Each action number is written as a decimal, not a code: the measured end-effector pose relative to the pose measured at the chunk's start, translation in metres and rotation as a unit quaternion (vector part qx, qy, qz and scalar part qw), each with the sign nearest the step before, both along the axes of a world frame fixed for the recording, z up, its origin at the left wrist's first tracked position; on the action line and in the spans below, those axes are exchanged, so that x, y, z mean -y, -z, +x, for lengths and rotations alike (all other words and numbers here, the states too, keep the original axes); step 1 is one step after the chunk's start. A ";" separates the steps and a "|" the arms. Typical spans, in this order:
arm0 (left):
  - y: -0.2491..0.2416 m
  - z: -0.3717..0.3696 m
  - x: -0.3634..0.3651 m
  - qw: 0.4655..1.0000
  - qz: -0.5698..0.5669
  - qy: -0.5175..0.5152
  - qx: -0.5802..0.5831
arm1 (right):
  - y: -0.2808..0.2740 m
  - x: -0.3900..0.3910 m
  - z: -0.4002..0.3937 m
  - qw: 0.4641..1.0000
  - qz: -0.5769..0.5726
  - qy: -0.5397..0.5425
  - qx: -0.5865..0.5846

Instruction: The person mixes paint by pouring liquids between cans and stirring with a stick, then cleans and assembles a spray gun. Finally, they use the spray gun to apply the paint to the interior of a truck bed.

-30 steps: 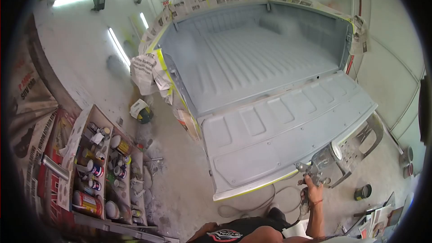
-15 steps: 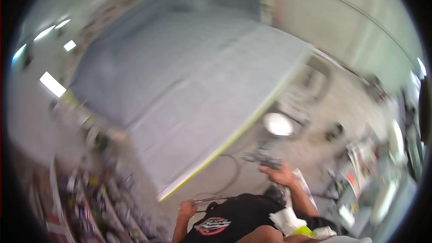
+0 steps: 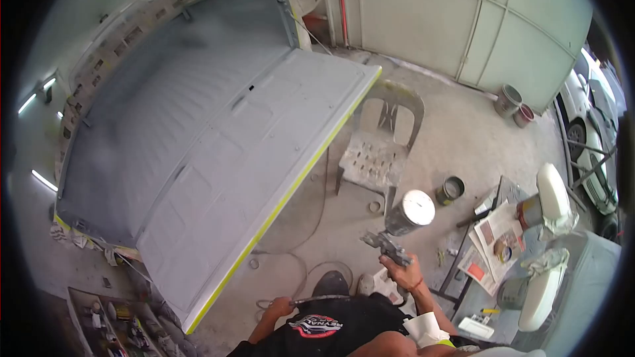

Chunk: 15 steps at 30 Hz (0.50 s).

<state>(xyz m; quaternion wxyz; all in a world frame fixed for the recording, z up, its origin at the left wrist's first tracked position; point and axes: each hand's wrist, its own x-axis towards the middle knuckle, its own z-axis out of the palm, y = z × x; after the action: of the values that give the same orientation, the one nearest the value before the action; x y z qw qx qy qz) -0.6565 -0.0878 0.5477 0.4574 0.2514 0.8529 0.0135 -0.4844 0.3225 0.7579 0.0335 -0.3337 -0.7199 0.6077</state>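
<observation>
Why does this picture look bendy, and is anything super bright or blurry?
Head view: probably a wide, fisheye-like lens, since lines on the pale wall bow and the corners are black; head view: the light tubes glare white; head view: the spray gun looks fairly sharp.

A grey, speckled plastic chair [image 3: 372, 160] with a perforated seat stands near a dark, round, open can [image 3: 450, 190]. Before the pale green panelled wall [image 3: 423, 20], a grey bucket [image 3: 508, 102] sits beside a smaller reddish bucket [image 3: 524, 116]. A white car [image 3: 591, 106] shows farther right.
</observation>
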 end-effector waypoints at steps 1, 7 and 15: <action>0.006 -0.002 -0.006 1.000 0.003 0.016 0.009 | -0.001 -0.008 -0.003 0.999 -0.002 0.047 0.005; 0.056 -0.045 -0.055 0.999 0.031 0.022 0.011 | 0.008 -0.033 -0.013 0.994 -0.003 0.102 -0.043; -0.061 -0.109 -0.207 0.949 0.312 -0.040 -0.023 | -0.027 -0.087 -0.049 0.992 -0.043 0.091 -0.075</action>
<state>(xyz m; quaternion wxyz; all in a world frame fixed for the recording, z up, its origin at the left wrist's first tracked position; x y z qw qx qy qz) -0.7651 0.1190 0.6087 0.3351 0.3480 0.8256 0.2916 -0.5333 0.4095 0.7853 0.1285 -0.3529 -0.6553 0.6554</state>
